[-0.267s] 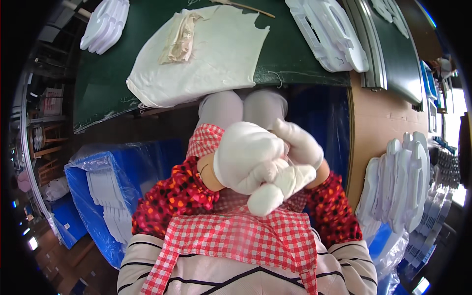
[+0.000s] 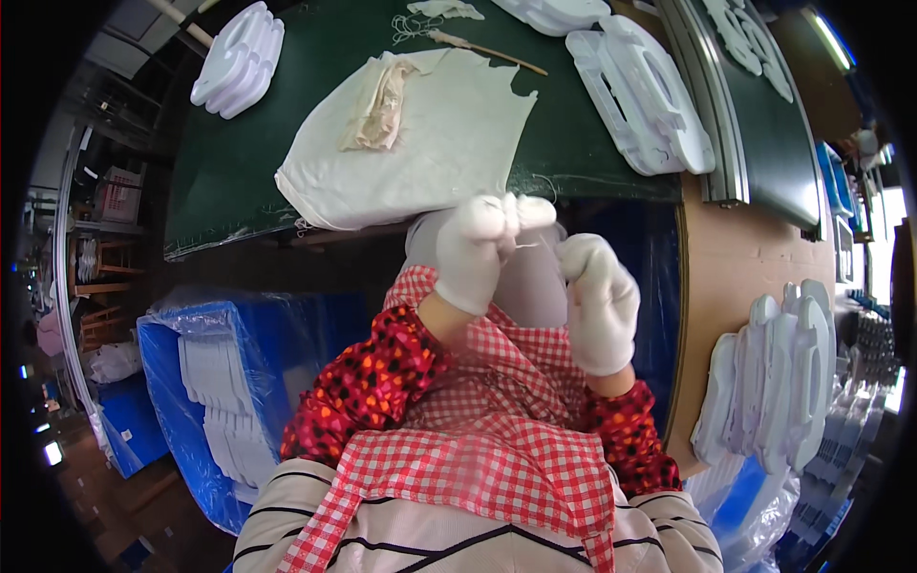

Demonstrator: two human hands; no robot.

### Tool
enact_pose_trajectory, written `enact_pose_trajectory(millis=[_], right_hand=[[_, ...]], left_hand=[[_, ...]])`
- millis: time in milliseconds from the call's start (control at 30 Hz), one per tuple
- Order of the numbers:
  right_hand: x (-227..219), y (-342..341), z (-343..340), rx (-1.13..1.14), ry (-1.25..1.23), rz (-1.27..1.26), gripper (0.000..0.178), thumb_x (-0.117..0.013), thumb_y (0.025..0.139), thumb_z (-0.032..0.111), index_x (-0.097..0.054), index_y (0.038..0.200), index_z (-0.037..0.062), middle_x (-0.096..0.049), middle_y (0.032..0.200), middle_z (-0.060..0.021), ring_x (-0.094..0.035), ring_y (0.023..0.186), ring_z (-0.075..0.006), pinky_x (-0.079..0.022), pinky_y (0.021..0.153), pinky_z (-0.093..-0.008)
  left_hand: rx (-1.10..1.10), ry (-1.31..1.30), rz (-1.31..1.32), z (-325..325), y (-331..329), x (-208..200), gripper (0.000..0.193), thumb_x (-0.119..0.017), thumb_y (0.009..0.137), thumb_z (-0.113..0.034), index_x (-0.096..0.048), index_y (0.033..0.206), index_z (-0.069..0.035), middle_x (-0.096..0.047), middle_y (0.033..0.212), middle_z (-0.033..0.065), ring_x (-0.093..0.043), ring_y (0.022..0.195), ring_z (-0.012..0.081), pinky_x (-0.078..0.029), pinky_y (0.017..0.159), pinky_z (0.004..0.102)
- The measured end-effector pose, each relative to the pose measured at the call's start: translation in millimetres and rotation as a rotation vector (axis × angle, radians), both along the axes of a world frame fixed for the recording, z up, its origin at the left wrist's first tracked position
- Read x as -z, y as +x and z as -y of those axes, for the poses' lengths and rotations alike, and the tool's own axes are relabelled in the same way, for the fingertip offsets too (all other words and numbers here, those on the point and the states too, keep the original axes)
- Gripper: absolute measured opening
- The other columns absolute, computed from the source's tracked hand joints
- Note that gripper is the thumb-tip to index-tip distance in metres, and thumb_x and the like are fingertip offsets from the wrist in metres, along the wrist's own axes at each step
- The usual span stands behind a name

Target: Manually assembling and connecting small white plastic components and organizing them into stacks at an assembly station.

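Both my hands wear white knitted gloves and are held over my lap, apart from each other. My left hand (image 2: pixel 479 250) is higher and nearer the table, its fingers closed and pointing right. A white band seems to go round those fingers, and a thin white thread end (image 2: pixel 526 245) sticks out below them. My right hand (image 2: pixel 606 307) is curled closed, lower and to the right. White glove on white thread hides whatever either hand may grip. Ahead, a white cloth sheet (image 2: pixel 435 158) lies on the green table (image 2: pixel 229 177), with a folded cream cloth (image 2: pixel 380 105) on it.
White plastic parts (image 2: pixel 638 100) lie at the table's right, a white stack (image 2: pixel 239 59) at its left. A thin stick (image 2: pixel 492 52) lies beyond the sheet. Left of me stands a plastic-lined blue bin (image 2: pixel 160 368) holding white parts. More white parts (image 2: pixel 769 382) stand at right, near cardboard (image 2: pixel 721 258).
My hands have come apart. The left has moved forward toward the table, and the right has drawn away to the right and down. The view has shifted slightly.
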State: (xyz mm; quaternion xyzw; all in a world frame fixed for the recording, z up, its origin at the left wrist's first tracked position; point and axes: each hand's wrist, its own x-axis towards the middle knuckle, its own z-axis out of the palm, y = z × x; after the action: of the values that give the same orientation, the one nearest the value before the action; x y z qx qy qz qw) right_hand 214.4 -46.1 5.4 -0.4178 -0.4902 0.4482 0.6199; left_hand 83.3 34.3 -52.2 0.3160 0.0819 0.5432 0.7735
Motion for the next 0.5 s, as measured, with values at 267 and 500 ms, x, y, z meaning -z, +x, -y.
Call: enact_pose_trajectory(millis=[267, 500], right_hand=[[-6, -8, -12, 0.037, 0.156, 0.274, 0.034, -0.043, 0.097, 0.021, -0.051, 0.070, 0.0020, -0.055, 0.081, -0.0065, -0.050, 0.087, -0.0181, -0.038, 0.083, -0.0313], [36, 1, 8, 0.360, -0.549, 0.142, 0.041, -0.053, 0.094, 0.016, -0.049, 0.056, 0.0019, -0.048, 0.057, 0.0034, -0.040, 0.054, -0.0037, -0.030, 0.053, -0.0215]], left_hand=[[-0.532, 0.297, -1.146, -7, 12, 3, 0.026, -0.048, 0.089, -0.030, -0.054, 0.077, -0.008, -0.059, 0.071, 0.0124, -0.059, 0.064, 0.0330, -0.046, 0.055, 0.0376], [-0.586, 1.261, -1.327, -7, 11, 28, 0.019, -0.065, 0.075, -0.030, -0.059, 0.071, -0.013, -0.058, 0.061, 0.0061, -0.059, 0.054, 0.0251, -0.047, 0.050, 0.0354]])
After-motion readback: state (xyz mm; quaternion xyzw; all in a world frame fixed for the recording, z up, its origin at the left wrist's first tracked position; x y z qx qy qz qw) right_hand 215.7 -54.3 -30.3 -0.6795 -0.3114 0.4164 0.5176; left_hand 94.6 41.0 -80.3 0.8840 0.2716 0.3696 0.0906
